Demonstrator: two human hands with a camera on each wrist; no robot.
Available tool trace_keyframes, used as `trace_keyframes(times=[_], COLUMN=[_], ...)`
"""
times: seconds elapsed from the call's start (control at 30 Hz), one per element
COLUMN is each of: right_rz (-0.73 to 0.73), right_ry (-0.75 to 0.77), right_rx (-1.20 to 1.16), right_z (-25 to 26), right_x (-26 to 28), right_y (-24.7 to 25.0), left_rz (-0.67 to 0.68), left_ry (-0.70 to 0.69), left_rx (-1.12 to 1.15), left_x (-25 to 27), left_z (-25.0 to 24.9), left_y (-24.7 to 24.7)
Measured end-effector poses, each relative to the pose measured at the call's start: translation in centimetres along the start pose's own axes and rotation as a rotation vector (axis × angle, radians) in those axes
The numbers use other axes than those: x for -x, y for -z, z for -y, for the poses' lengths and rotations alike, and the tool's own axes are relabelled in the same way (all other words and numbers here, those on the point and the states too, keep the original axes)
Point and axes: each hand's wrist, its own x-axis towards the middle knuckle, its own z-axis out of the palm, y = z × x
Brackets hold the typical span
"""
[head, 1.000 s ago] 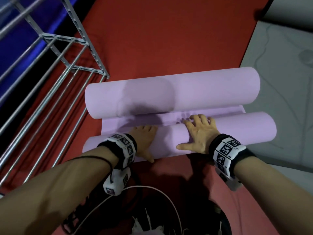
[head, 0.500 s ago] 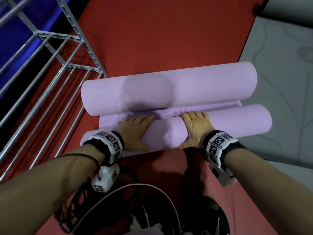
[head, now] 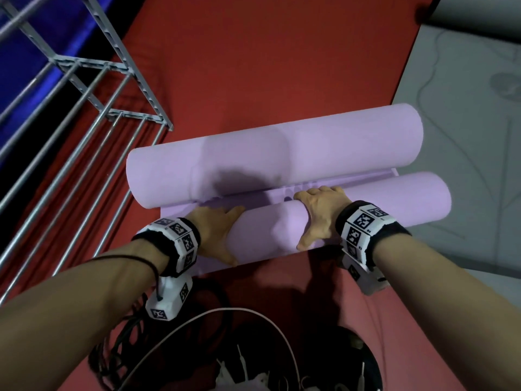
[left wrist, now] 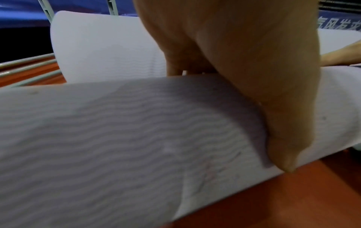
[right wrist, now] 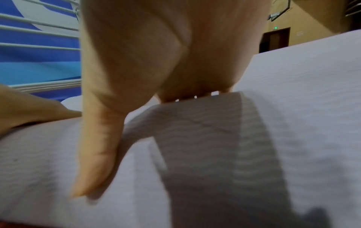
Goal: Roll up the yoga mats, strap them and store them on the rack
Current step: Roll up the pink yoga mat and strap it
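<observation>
Pressing the near roll [head: 366, 204], left hand [head: 217, 235] and right hand [head: 321, 215] (fingers draped over).

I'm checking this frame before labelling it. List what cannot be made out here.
- Fingertips of the left hand and right hand: hidden behind the near lilac foam roll in all views.
- Straps: none visible.
- Grey metal bar rack: cut off by the head view's left edge.
- Dark cluttered things at the bottom of the head view: too dim to identify.

White Chinese characters, partly cut off, mark the blue banner [left wrist: 339, 24].
</observation>
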Motion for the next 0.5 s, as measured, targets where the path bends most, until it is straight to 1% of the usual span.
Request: trace_keyframes(times=[0.07, 0.13, 0.23, 0.3, 0.4, 0.43, 0.5], right_rz=[0.069, 0.120, 0.132, 0.092, -0.058, -0.095, -0.100], right_ry=[0.018, 0.023, 0.007, -0.014, -0.091, -0.106, -0.105], right_rx=[0.014, 0.005, -0.034, 0.002, 0.163, 0.168, 0.130], right_z=[0.4, 0.8, 1.0, 1.2, 2.1, 2.4, 2.7], right_x=[0.7, 1.3, 1.9, 2.7, 4.7, 5.3, 5.7], right_y=[-0.1, -0.6, -1.0, -1.0, -1.8, -2.2, -2.7], left_rz=[0.058, 0.058, 0.077, 0.105, 0.135, 0.155, 0.169], left_ry=[-0.021, -0.034, -0.049, -0.042, -0.018, -0.011, -0.031], left_rx=[0.050, 0.099, 0.103, 0.116, 0.201, 0.240, 0.317], left_x=[0.7, 1.3, 1.4, 1.4, 1.0, 0.8, 0.3], left_z=[-0.1, -0.3, -0.4, -0.5, -0.2, -0.1, 0.3], left_y=[-1.0, -1.7, -1.5, -1.0, -0.5, -0.4, -0.5])
